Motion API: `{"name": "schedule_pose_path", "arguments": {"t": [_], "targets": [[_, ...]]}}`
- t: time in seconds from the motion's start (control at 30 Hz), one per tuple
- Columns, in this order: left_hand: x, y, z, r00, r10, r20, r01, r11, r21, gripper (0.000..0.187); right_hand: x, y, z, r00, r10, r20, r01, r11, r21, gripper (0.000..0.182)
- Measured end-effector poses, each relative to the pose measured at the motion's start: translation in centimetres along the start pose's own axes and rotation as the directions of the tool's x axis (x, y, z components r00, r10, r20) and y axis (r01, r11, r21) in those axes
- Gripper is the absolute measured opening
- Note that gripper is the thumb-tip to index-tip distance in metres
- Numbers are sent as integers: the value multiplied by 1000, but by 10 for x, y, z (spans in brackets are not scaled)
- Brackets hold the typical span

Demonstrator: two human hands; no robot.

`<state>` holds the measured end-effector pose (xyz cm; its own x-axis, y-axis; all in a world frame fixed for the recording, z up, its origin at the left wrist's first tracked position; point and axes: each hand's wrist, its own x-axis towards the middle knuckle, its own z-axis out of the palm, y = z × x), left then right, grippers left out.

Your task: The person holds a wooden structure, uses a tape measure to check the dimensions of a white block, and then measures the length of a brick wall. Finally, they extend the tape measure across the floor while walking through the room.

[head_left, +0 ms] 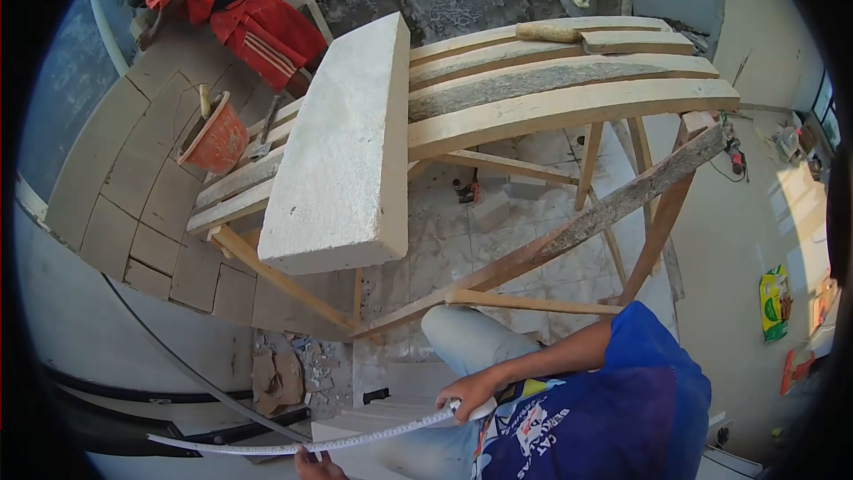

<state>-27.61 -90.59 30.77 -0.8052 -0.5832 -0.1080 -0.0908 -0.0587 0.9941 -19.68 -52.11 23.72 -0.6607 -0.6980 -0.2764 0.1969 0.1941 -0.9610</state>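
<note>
My right hand [475, 388] is closed around the case of a tape measure [481, 410], beside my bent leg in pale trousers. From it a white tape blade [382, 434] runs out to the left, bowing slightly, with its far end loose in the air. At the bottom edge, my left hand [318, 465] pinches the blade partway along; part of that hand is cut off by the frame. Pale blocks [342, 428] lie below the blade. A large white block [342, 133] rests across a timber trestle [569, 116] in front of me.
Another person in red [258, 22] bends over at the upper left. An orange bucket [216, 135] and a trowel [265, 138] stand near the trestle's left end. A wooden-handled tool [548, 33] lies on the slats. A sloping timber brace [586, 222] crosses close by. A power tool [466, 188] sits on the floor.
</note>
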Motion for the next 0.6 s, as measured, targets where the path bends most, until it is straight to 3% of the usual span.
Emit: {"name": "schedule_pose_path", "arguments": {"t": [0.03,0.07,0.1,0.13,0.2,0.27,0.4,0.5,0.6], "targets": [[46,-3,-32,999,33,-23,-36,993,-112,21,-14,3,-9,1000,-3,20,4,1000,-23,73],[69,21,-47,990,-33,-139,26,998,-51,27,-27,8,-19,999,-6,40,7,999,-46,72],[134,21,-87,998,-63,-30,54,972,-230,38,-37,19,-27,999,20,29,-18,997,-79,71],[170,34,-113,996,-26,-89,3,967,-254,37,-48,28,-35,999,45,24,-41,993,-114,70],[181,89,-121,980,0,-200,-53,964,-262,37,-79,22,-54,993,118,21,-113,983,-146,65],[219,135,-152,979,-34,-201,-35,943,-332,40,-102,28,-66,992,127,12,-125,987,-104,65],[260,202,-194,931,47,-363,-151,952,-266,27,-130,28,-76,954,296,46,-293,955,-56,54],[273,215,-200,951,17,-309,-82,977,-197,42,-133,23,-71,965,260,22,-260,966,-4,47],[219,193,-158,966,87,-244,-118,986,-119,64,-125,11,-67,963,271,3,-271,962,-24,47]]}}
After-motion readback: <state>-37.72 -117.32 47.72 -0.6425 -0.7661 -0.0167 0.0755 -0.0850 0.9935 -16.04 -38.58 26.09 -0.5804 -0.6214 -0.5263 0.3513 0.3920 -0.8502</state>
